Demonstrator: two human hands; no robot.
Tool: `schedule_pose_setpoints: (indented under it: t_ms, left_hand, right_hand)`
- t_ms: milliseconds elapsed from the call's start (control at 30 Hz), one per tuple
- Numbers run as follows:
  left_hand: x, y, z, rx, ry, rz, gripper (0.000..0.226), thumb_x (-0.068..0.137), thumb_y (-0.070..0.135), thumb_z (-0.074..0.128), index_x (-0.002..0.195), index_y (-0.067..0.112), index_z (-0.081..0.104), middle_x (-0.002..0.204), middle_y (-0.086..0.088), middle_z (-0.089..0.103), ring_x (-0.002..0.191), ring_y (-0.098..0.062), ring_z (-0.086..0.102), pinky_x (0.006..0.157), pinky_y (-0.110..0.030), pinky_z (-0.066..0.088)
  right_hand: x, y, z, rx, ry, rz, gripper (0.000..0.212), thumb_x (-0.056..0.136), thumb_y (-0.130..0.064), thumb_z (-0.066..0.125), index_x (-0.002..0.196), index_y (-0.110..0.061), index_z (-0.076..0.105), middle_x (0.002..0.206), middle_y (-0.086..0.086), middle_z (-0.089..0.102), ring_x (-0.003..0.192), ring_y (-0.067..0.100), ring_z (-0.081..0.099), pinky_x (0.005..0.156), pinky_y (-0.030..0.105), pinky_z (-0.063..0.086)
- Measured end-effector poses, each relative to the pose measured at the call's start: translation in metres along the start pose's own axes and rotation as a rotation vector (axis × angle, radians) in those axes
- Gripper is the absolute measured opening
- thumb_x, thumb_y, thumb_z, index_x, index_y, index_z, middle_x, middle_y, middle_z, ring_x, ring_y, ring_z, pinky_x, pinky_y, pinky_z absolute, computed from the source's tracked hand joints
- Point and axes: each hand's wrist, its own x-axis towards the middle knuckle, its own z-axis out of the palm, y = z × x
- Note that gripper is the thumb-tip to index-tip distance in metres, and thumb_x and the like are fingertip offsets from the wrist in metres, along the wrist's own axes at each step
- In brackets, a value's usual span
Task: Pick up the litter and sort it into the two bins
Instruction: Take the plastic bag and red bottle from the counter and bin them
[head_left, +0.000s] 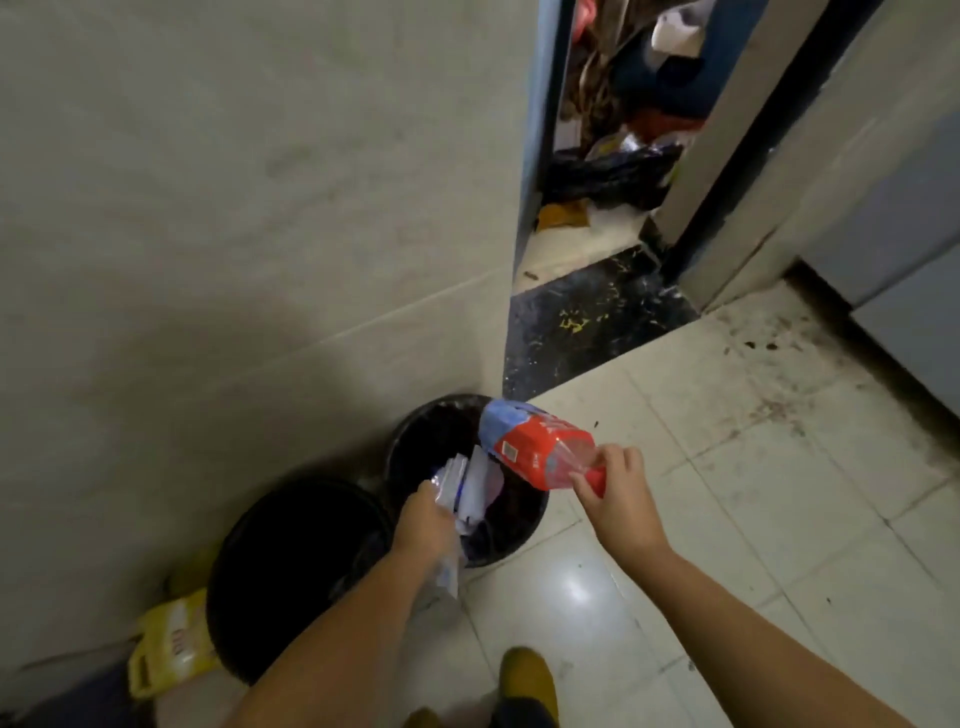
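Observation:
Two black round bins stand against the wall: a near bin (244, 587) with a dark inside, and a far bin (415, 441) lined with a black bag. My right hand (618, 493) grips the neck end of a clear plastic bottle (535, 441) with a red label, held tilted over the far bin's rim. My left hand (423, 525) is closed on crumpled white plastic wrappers (467, 488), low over the gap between the bins, at the far bin's near edge.
A yellow bag (166, 644) lies on the floor left of the near bin. Beyond the wall's corner, a doorway (602, 218) opens onto dark floor and piled clutter. Pale floor tiles (727, 493) stretch to the right. My foot (527, 680) shows at the bottom.

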Motion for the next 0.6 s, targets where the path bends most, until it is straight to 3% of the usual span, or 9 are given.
schedule_pose_setpoints:
  t_ms: [200, 300, 367, 433, 600]
  left_hand:
    - [0.104, -0.038, 0.089, -0.233, 0.071, -0.122, 0.048, 0.09, 0.011, 0.054, 0.136, 0.0, 0.044, 0.134, -0.026, 0.053, 0.122, -0.04, 0.053, 0.099, -0.037, 0.042]
    - [0.119, -0.05, 0.105, -0.302, 0.101, -0.104, 0.054, 0.087, 0.015, 0.064, 0.135, 0.0, 0.044, 0.131, -0.027, 0.055, 0.118, -0.041, 0.056, 0.098, -0.043, 0.047]
    - [0.111, -0.054, 0.099, -0.334, 0.109, -0.094, 0.053, 0.086, 0.017, 0.066, 0.132, -0.001, 0.047, 0.125, -0.027, 0.057, 0.11, -0.041, 0.059, 0.089, -0.046, 0.054]
    - [0.095, -0.061, 0.083, -0.307, 0.096, -0.072, 0.045, 0.088, 0.016, 0.064, 0.125, -0.005, 0.051, 0.12, -0.026, 0.06, 0.109, -0.039, 0.06, 0.083, -0.037, 0.05]
    - [0.039, -0.106, 0.033, -0.115, 0.016, -0.065, 0.037, 0.091, 0.022, 0.058, 0.12, 0.001, 0.052, 0.118, -0.024, 0.061, 0.112, -0.038, 0.058, 0.093, -0.039, 0.047]
  right_hand:
    - [0.056, 0.057, 0.071, -0.029, -0.024, -0.114, 0.026, 0.09, -0.023, 0.062, 0.108, -0.008, 0.051, 0.109, 0.0, 0.04, 0.082, 0.011, 0.048, 0.076, 0.022, 0.04]
    - [0.059, 0.065, 0.077, -0.035, -0.005, -0.147, 0.027, 0.09, -0.023, 0.062, 0.108, -0.007, 0.051, 0.108, -0.001, 0.039, 0.084, 0.009, 0.046, 0.078, 0.021, 0.042]
    - [0.054, 0.059, 0.073, -0.041, -0.009, -0.149, 0.028, 0.09, -0.022, 0.062, 0.11, -0.005, 0.051, 0.11, 0.002, 0.04, 0.088, 0.01, 0.046, 0.08, 0.021, 0.042]
    - [0.046, 0.044, 0.068, -0.058, -0.032, -0.151, 0.029, 0.09, -0.023, 0.062, 0.111, -0.006, 0.051, 0.115, 0.005, 0.043, 0.09, 0.01, 0.047, 0.081, 0.021, 0.043]
    - [0.018, -0.018, 0.07, -0.1, -0.135, -0.249, 0.033, 0.09, -0.027, 0.061, 0.116, -0.01, 0.049, 0.127, 0.008, 0.044, 0.097, 0.013, 0.053, 0.086, 0.026, 0.049]
